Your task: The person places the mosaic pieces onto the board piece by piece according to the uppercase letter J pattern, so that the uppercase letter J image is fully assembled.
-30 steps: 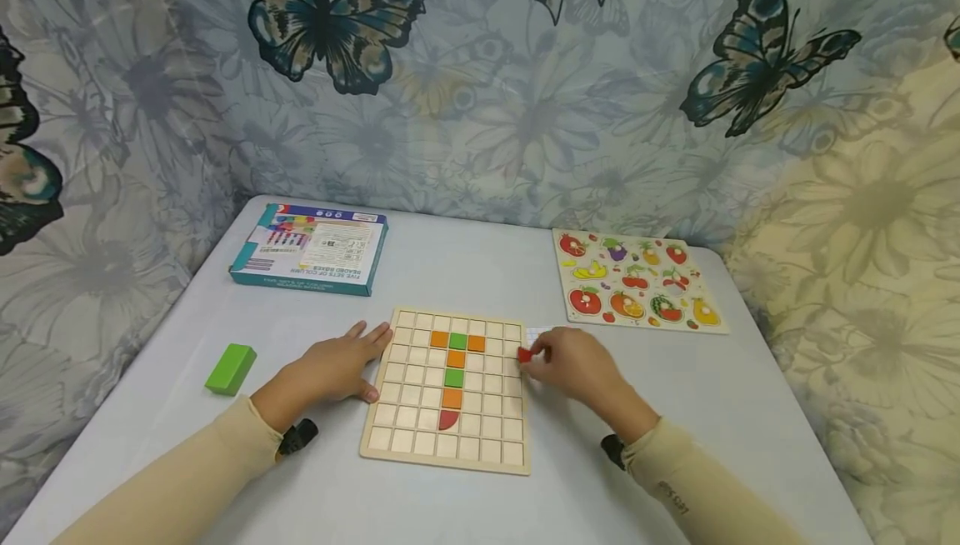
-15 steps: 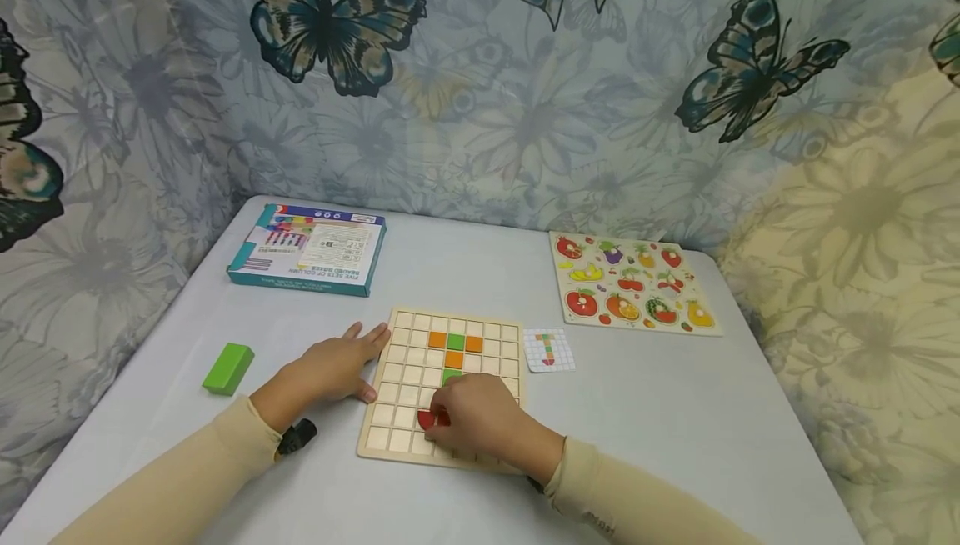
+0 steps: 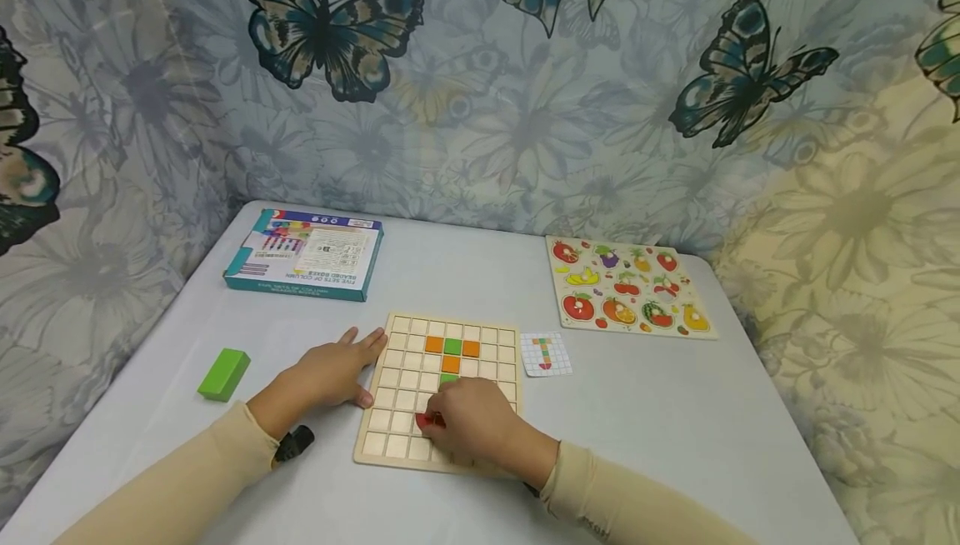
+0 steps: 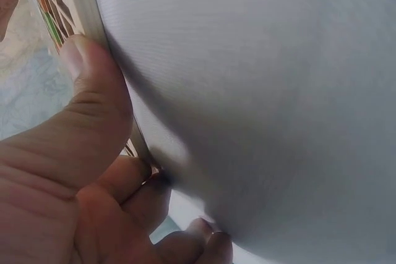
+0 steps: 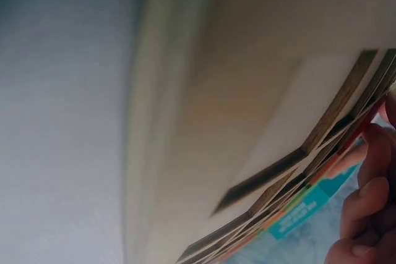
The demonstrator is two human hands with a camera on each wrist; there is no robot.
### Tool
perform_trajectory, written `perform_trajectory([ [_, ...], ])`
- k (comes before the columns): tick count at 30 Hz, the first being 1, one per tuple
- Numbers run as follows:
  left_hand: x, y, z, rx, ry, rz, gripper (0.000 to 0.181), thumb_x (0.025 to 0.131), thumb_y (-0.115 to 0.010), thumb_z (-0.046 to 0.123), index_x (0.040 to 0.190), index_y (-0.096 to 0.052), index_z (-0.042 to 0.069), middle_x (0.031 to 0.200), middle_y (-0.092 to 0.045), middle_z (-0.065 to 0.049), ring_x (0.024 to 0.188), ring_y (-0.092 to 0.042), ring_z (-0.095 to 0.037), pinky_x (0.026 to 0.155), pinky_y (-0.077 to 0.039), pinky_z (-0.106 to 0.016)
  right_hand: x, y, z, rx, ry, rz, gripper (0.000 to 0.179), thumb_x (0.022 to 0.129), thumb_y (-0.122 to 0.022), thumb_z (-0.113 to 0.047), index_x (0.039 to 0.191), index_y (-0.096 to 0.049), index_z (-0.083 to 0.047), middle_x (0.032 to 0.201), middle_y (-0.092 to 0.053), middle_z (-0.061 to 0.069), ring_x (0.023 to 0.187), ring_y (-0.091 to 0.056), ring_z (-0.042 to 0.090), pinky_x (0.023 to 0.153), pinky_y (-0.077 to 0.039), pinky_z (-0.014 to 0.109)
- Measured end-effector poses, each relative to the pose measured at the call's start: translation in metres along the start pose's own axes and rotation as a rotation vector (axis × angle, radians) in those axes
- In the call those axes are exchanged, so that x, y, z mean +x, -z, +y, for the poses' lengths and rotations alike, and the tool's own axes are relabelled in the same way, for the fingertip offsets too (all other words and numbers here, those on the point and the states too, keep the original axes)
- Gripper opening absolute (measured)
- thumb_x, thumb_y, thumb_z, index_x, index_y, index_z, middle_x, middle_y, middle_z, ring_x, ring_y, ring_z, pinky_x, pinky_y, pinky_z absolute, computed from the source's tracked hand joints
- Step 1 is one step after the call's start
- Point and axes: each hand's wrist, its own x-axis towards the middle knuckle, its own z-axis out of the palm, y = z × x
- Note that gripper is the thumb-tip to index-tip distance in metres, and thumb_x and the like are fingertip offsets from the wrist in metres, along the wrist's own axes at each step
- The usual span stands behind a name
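A wooden grid board (image 3: 390, 399) lies on the white table. Orange square tiles (image 3: 451, 364) and green square tiles (image 3: 453, 347) form a T in its upper cells; its lower stem is partly hidden by my right hand (image 3: 476, 422). That hand pinches a red quarter-round tile (image 3: 422, 420) low on the board, left of the stem. My left hand (image 3: 333, 372) rests at the board's left edge with fingers spread. In the left wrist view, its thumb (image 4: 102, 85) presses against the board's side. The right wrist view shows the board very close and blurred.
A small pattern card (image 3: 546, 355) lies right of the board. Behind it is a fruit puzzle board (image 3: 630, 288). A teal-edged flat box (image 3: 303, 255) stands back left, a green block (image 3: 223, 375) front left. Butterfly-patterned cloth (image 3: 450, 145) backs the table.
My right hand has moved left from beside the card onto the lower board with the red tile, uncovering the card. It has stayed there this last half second. The left hand has kept its place.
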Motion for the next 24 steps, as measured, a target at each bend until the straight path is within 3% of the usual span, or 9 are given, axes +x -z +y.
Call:
perform_trajectory([
  [5, -0.001, 0.000, 0.000, 0.013, 0.000, 0.012, 0.100, 0.072, -0.080, 0.039, 0.153, -0.032, 0.007, 0.159, -0.026, -0.009, 0.143, -0.019, -0.043, 0.100, -0.037, -0.062, 0.000, 0.000, -0.002, 0.015, -0.010, 0.031, 0.022, 0.087, -0.071, -0.029, 0.066, -0.067, -0.023, 0.058, -0.049, -0.019, 0.054, -0.043, -0.002, 0.048, -0.035, 0.018],
  [13, 0.001, 0.003, 0.006, 0.020, -0.011, 0.011, 0.099, 0.073, -0.079, 0.041, 0.153, -0.032, 0.006, 0.159, -0.027, -0.009, 0.142, -0.020, -0.045, 0.099, -0.038, -0.061, -0.002, 0.001, 0.003, 0.087, -0.112, -0.047, 0.021, 0.086, -0.073, -0.031, 0.068, -0.068, -0.021, 0.056, -0.049, -0.018, 0.053, -0.045, 0.000, 0.049, -0.037, 0.019],
  [19, 0.001, 0.006, 0.006, 0.031, 0.008, -0.001, 0.100, 0.072, -0.080, 0.039, 0.153, -0.032, 0.006, 0.159, -0.026, -0.009, 0.143, -0.020, -0.044, 0.099, -0.038, -0.061, -0.004, 0.008, 0.007, 0.115, -0.099, -0.061, 0.016, 0.084, -0.076, -0.035, 0.085, -0.075, -0.019, 0.066, -0.057, -0.018, 0.060, -0.048, 0.000, 0.055, -0.041, 0.019],
  [24, -0.004, 0.005, 0.000, -0.009, -0.008, -0.003, 0.095, 0.078, -0.079, 0.040, 0.153, -0.033, 0.005, 0.158, -0.028, -0.013, 0.142, -0.022, -0.045, 0.102, -0.034, -0.061, -0.020, 0.037, 0.013, 0.201, -0.105, -0.033, 0.026, 0.086, -0.075, -0.036, 0.101, -0.075, -0.015, 0.073, -0.058, -0.016, 0.065, -0.050, 0.002, 0.057, -0.043, 0.021],
])
